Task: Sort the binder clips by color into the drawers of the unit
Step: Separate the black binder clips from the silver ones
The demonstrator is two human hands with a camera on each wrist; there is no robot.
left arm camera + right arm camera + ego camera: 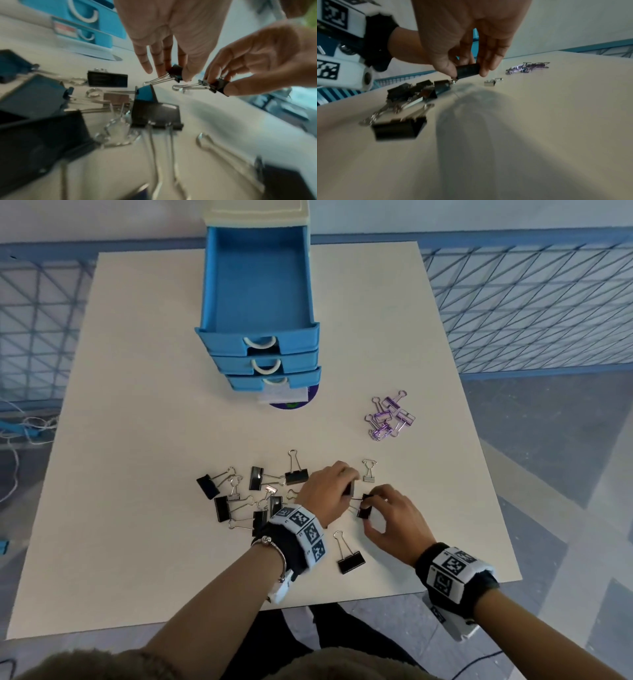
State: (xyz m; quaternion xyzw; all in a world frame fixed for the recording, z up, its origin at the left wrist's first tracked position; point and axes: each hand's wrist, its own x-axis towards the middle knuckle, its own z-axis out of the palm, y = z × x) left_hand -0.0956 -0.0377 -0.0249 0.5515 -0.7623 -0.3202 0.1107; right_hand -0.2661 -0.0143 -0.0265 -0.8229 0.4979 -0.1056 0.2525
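Observation:
My left hand (330,486) pinches a black binder clip (175,73) between thumb and fingers, just above the table. Close to its right, my right hand (387,515) pinches another black binder clip (365,506) (467,71) by its body. Several more black clips (239,494) lie scattered left of my hands, and one black clip (350,559) lies nearer the front edge. A small silver clip (369,472) sits just beyond my hands. A heap of purple clips (388,419) lies to the right. The blue drawer unit (260,347) stands at the back, its top drawer (257,278) pulled out and bare.
The white table (137,405) has bare room on its left half and front. A label card (282,393) hangs at the lowest drawer. Blue mesh fencing (531,302) surrounds the table, and cables (24,429) lie on the floor at the left.

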